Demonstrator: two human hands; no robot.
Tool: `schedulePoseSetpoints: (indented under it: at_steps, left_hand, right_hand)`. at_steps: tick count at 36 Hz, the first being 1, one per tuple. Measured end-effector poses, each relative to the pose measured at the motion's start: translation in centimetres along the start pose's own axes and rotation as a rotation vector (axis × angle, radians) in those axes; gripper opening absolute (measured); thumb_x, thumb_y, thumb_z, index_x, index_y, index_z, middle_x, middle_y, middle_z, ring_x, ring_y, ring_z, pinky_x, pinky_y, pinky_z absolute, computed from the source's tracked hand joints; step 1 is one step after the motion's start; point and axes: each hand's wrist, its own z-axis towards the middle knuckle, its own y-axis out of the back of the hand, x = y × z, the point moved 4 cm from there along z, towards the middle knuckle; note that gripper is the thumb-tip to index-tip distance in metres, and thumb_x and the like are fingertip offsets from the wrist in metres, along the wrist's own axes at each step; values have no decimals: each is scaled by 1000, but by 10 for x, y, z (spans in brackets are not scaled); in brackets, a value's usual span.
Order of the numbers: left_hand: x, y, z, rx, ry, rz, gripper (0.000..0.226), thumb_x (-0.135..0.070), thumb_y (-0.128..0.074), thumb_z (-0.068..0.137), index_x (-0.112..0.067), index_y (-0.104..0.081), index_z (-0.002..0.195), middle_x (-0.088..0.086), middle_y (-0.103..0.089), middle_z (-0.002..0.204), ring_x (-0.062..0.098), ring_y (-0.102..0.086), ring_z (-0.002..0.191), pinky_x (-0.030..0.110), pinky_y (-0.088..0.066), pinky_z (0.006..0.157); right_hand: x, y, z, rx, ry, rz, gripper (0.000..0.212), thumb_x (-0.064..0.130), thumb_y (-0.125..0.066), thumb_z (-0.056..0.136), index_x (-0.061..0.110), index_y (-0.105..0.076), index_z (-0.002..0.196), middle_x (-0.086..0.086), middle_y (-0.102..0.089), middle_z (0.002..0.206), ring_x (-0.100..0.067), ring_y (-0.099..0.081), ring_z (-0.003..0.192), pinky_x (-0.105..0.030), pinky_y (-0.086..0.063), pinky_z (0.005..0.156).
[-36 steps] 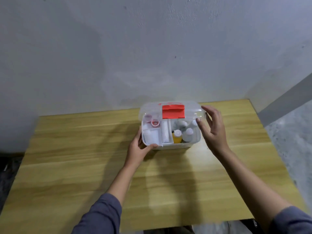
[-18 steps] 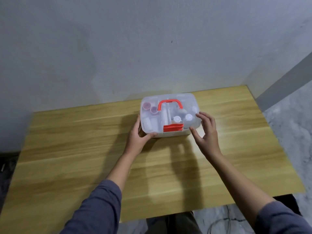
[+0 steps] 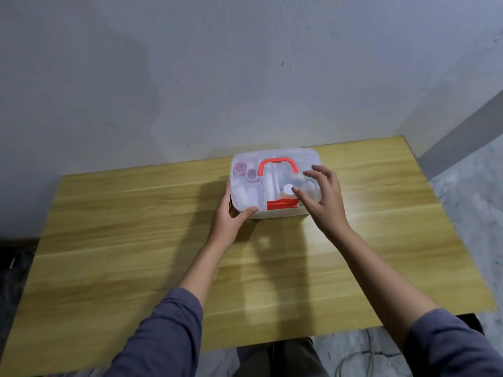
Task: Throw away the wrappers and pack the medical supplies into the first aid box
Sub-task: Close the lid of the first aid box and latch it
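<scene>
Since the frame half a second back, the right hand [image 3: 325, 198] has moved up from the box's near right corner and now sits over the right half of the lid, while the left hand [image 3: 231, 217] has kept its place at the near left corner.

From the head camera, the first aid box [image 3: 275, 186] stands shut on the wooden table [image 3: 136, 240], near its far edge and close to the pale wall [image 3: 245, 77]. Its clear lid shows small bottles and pink-capped tubs inside. A red handle [image 3: 276, 165] lies flat on top and a red latch [image 3: 281, 204] sits on the near side. The left hand wraps the corner, thumb against the front and fingers along the side. The right hand's fingers are spread and curled, fingertips resting on or just above the lid; whether they touch cannot be told. Blue-grey sleeves [image 3: 163, 336] cover both forearms.
</scene>
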Motion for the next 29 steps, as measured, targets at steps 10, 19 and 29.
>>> schedulePoseSetpoints:
  at_steps: [10,19,29]
  left_hand:
    - [3,-1,-2,4,31,-11,95,-31,-76,71,-20,-21,147,0,-38,150,13,-35,138,46,-31,114]
    - [3,2,-1,7,0,120,93,-42,-72,73,-25,-18,147,-7,-40,148,8,-38,135,41,-34,113]
    - [1,1,-3,5,-21,185,89,-39,-70,78,-23,-17,147,-7,-40,147,8,-38,134,31,-34,110]
  right_hand:
    - [-10,-1,-13,131,133,-152,77,32,-77,71,18,-39,136,-4,-25,152,-18,-7,144,-33,-16,112]
    - [-10,-6,-13,114,214,-328,82,29,-79,70,10,-36,137,-14,-25,151,-24,-6,142,-36,-14,114]
    - [-8,-10,-13,80,206,-404,70,28,-73,76,6,-40,134,-18,-31,148,-37,-17,141,-45,-23,114]
